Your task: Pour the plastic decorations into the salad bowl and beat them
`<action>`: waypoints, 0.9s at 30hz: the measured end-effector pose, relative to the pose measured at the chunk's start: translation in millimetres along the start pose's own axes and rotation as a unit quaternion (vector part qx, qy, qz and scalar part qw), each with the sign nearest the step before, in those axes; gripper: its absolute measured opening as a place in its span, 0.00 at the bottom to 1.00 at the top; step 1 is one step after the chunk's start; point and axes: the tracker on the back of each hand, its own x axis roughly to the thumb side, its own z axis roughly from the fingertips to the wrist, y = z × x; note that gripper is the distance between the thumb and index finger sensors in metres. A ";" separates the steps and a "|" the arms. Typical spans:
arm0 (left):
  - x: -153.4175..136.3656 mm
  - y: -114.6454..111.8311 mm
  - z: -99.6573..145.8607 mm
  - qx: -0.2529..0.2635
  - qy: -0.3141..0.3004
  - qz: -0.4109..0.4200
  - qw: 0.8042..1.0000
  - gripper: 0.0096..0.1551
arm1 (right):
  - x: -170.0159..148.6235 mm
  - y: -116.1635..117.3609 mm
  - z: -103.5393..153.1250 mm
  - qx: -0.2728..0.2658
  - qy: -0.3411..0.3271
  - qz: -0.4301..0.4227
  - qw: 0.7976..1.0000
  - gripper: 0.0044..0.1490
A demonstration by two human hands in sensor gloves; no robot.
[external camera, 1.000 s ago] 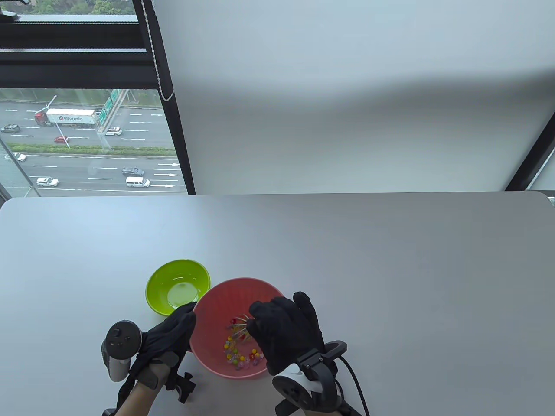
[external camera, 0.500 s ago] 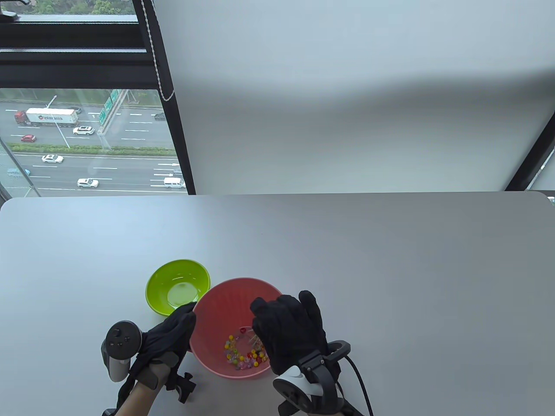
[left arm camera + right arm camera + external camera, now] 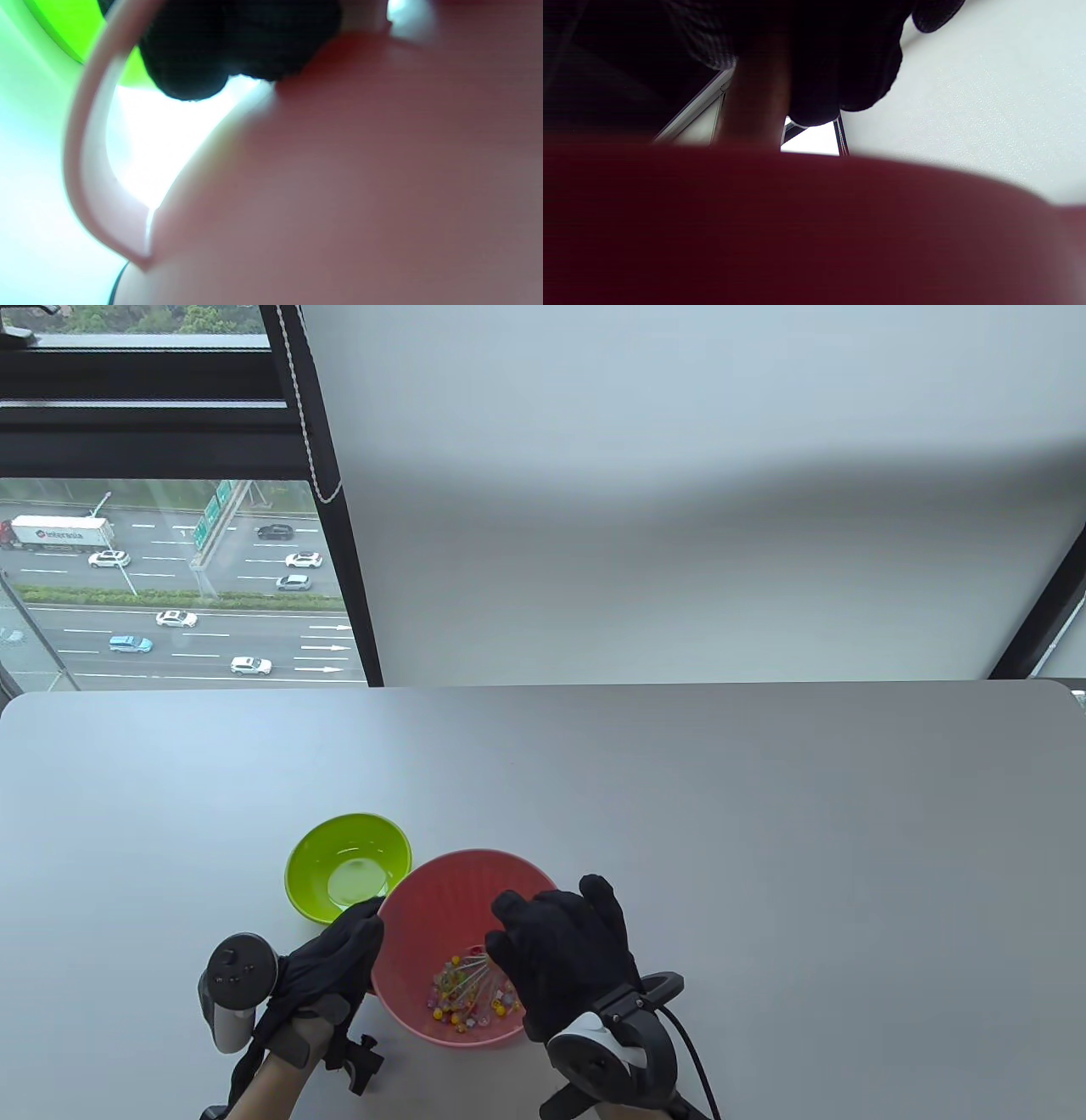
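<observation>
While your right hand (image 3: 564,954) curls its fingers (image 3: 840,84) round the handle of the whisk (image 3: 469,980), whose wires sit down among the plastic decorations (image 3: 471,994) at the bottom of the pink salad bowl (image 3: 441,891), keep the strokes small and low so the little beads roll round the floor of the bowl rather than climb its wall and hop out. Your left hand (image 3: 327,963) has its fingers wrapped against the bowl's near-left rim; hold that grip firm, since the light bowl looks likely to skate on the smooth tabletop (image 3: 764,814) under a brisk beat. Work from the wrist, keep the whisk head inside the rim, and steer clear of the emptied green bowl (image 3: 339,857) standing just beside the salad bowl on its far left.
</observation>
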 end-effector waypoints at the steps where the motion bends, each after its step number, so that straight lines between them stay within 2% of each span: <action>1: -0.1 0.0 -0.1 0.000 0.000 0.000 1.000 0.42 | 0.8 1.3 0.4 0.000 -0.003 0.006 1.000 0.29; 10: 0.1 0.1 0.0 -0.001 -0.001 0.000 1.000 0.42 | 3.9 1.7 2.2 -0.013 -0.029 0.058 0.998 0.28; 27: 0.0 0.1 0.1 0.000 -0.001 0.000 1.000 0.42 | 4.1 -3.1 1.5 -0.027 -0.046 0.089 0.995 0.28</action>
